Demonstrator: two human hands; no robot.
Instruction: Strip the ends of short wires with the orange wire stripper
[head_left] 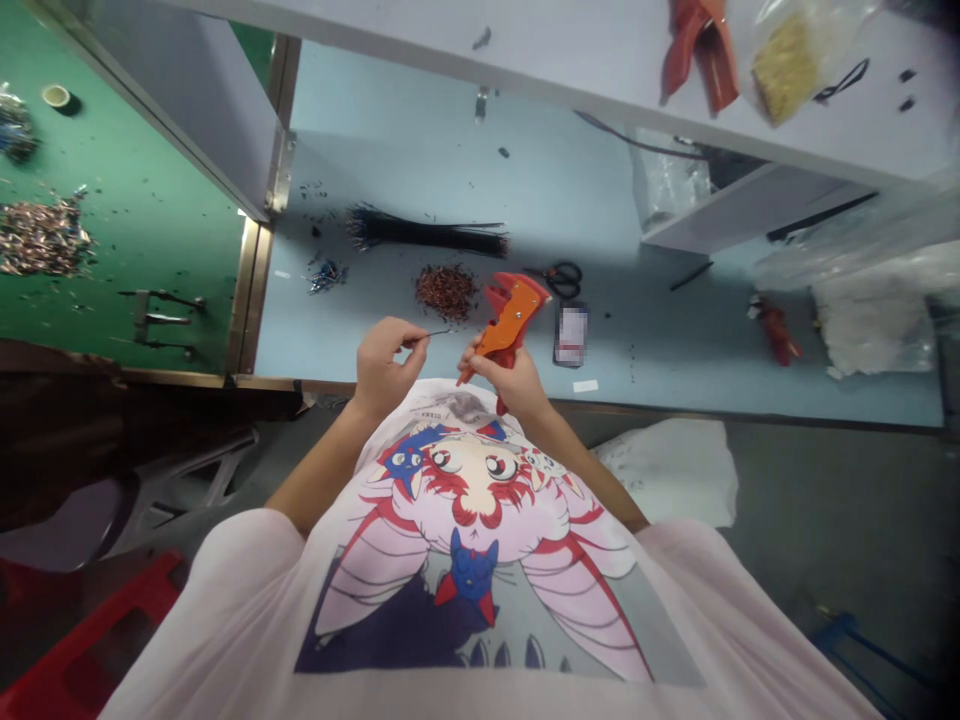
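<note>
Between thumb and fingers my left hand [388, 365] pinches a thin dark wire [437, 333], its free end pointing right. My right hand [510, 378] is wrapped round the handles of an orange and red wire stripper [514, 318], whose head points up and away from me. A gap separates the wire from the tool. Just beyond both hands lies a heap of small copper-coloured pieces [446, 292]. Farther back a bundle of black wires [427, 233] is stretched across the blue table [420, 120].
Right of the tool are black-handled scissors [564, 278] and a phone [571, 335]. Red-handled pliers [776, 330] and plastic bags [874, 310] lie far right. A shelf [570, 60] overhangs the back, holding another red tool [701, 55]. A green table [150, 220] adjoins at left.
</note>
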